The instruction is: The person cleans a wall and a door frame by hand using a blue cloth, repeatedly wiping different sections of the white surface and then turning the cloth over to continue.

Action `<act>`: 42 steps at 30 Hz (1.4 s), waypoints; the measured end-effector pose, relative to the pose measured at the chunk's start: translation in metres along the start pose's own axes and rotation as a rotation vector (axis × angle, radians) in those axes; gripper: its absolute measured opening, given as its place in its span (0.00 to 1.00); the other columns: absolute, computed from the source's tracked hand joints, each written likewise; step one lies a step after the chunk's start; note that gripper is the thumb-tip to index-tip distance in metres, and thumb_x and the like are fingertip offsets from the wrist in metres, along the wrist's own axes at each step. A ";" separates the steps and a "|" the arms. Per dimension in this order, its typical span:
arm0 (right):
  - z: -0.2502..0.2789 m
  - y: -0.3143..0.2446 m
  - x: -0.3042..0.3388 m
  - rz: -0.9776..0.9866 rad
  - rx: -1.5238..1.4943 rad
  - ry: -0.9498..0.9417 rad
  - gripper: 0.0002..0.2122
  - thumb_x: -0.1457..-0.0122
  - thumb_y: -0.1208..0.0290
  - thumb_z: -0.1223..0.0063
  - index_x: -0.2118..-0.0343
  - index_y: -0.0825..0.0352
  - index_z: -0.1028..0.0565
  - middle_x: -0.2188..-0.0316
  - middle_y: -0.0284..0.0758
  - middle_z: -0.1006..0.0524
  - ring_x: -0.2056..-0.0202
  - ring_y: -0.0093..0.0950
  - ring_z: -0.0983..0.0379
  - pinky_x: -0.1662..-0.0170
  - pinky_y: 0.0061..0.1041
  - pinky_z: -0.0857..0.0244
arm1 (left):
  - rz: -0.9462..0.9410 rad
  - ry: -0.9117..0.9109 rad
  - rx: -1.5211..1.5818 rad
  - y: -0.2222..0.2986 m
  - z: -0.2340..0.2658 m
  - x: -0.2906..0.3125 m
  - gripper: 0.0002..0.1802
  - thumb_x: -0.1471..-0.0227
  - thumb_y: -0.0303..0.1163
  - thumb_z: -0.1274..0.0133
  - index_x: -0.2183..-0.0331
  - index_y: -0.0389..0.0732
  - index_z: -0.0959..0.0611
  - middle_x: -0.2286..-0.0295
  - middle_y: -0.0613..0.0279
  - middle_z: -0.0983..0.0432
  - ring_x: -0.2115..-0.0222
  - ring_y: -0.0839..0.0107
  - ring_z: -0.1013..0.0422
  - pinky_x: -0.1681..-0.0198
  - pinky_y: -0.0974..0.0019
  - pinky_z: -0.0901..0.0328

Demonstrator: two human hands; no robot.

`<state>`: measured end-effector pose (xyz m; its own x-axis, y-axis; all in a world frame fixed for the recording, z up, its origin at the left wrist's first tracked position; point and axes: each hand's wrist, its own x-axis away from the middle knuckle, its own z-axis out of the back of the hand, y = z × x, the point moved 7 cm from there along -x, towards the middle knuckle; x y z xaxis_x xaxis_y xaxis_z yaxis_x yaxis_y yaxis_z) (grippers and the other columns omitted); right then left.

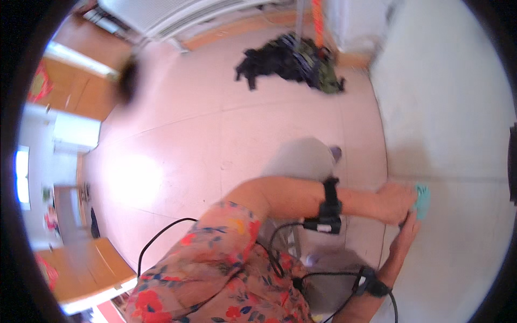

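My left hand (397, 203) reaches across at the right side of the view, its fingers closed against a small mint-green thing (423, 201) with dark markings on its upper part. Just below, my right hand (408, 230) comes up to meet the left one, its fingers bent in at the lower edge of the same thing. What kind of thing it is, I cannot make out. Between the two hands a small dark spot shows. Behind them spreads a pale, flat surface (458, 247) with a seam across it.
Black straps and boxes with cables sit on both my wrists, such as the left box (322, 223). A dark, crumpled cloth pile (291, 63) lies on the pinkish tiled floor (215, 134) by an orange pole (318, 24). Wooden cabinets (81, 91) stand at the left.
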<state>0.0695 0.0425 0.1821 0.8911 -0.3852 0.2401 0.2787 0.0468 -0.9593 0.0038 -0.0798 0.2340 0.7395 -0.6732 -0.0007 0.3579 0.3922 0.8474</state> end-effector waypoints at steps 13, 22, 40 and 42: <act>-0.027 -0.001 -0.005 -0.059 -0.464 -0.188 0.24 0.38 0.53 0.67 0.48 0.69 0.39 0.49 0.37 0.36 0.48 0.29 0.39 0.46 0.31 0.49 | -0.100 0.195 -0.053 0.003 -0.002 -0.007 0.13 0.64 0.27 0.50 0.72 0.31 0.28 0.71 0.44 0.29 0.70 0.47 0.31 0.67 0.50 0.36; -0.042 -0.037 0.010 -0.020 -1.033 -0.743 0.29 0.39 0.52 0.68 0.45 0.74 0.43 0.48 0.44 0.37 0.46 0.35 0.40 0.43 0.33 0.47 | -0.209 0.239 -0.013 0.021 -0.011 -0.007 0.15 0.67 0.26 0.48 0.72 0.30 0.30 0.72 0.43 0.30 0.69 0.46 0.31 0.67 0.49 0.37; -0.019 -0.045 0.025 -0.004 -0.289 -0.177 0.25 0.42 0.53 0.57 0.54 0.75 0.34 0.59 0.39 0.31 0.56 0.29 0.36 0.50 0.29 0.44 | -0.197 0.205 0.160 0.030 -0.006 0.009 0.06 0.66 0.27 0.48 0.79 0.36 0.24 0.75 0.48 0.26 0.70 0.49 0.29 0.68 0.52 0.35; -0.011 -0.028 0.015 0.023 -0.376 -0.200 0.24 0.41 0.54 0.59 0.53 0.72 0.33 0.57 0.36 0.30 0.55 0.28 0.34 0.50 0.29 0.43 | -0.188 0.225 0.070 0.024 -0.016 0.001 0.07 0.66 0.28 0.48 0.77 0.37 0.23 0.74 0.50 0.26 0.71 0.50 0.29 0.69 0.52 0.35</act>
<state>0.0711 0.0253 0.2113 0.9580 -0.1995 0.2062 0.1406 -0.3000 -0.9435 0.0223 -0.0605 0.2458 0.7745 -0.5710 -0.2721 0.4661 0.2244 0.8558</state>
